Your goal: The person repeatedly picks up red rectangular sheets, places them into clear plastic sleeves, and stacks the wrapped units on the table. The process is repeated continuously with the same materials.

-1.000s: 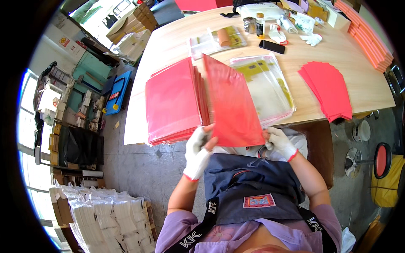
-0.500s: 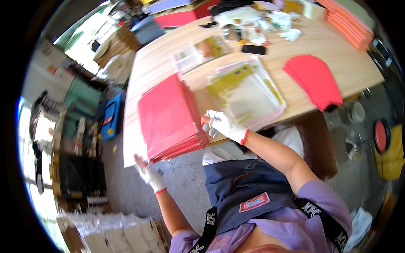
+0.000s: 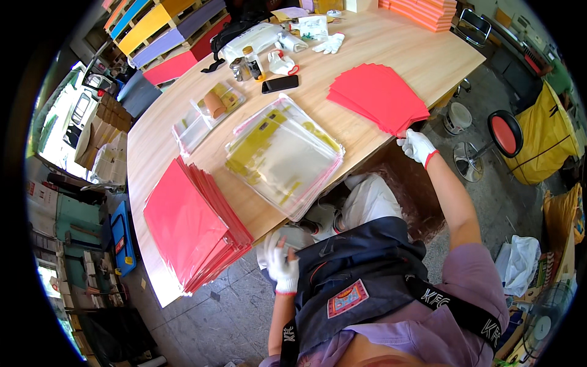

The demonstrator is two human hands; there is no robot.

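My right hand (image 3: 417, 147), in a white glove with bare fingertips, pinches the near corner of the fanned red sheets (image 3: 379, 95) at the table's right edge. Over my lap hovers my left hand (image 3: 284, 269), gloved the same way, its fingers apart and slightly blurred, holding nothing. Left of it, a thick stack of red sheets in clear plastic sleeves (image 3: 186, 223) lies at the table's near left corner. Between the two red piles is a stack of clear plastic bags (image 3: 284, 156) with yellowish patches.
Behind the bags lie a smaller packet of clear bags (image 3: 199, 125) with a brown roll (image 3: 214, 104), a black phone (image 3: 280, 84), a jar (image 3: 253, 63) and scissors (image 3: 285, 63). Orange-pink stacked sheets (image 3: 422, 12) stand far back. A red-topped stool (image 3: 507, 133) is at right.
My right hand has moved from beside the sleeved stack to the fanned red sheets on the right. My left hand has left the sleeved stack's near corner and come over my lap. The view has turned right.
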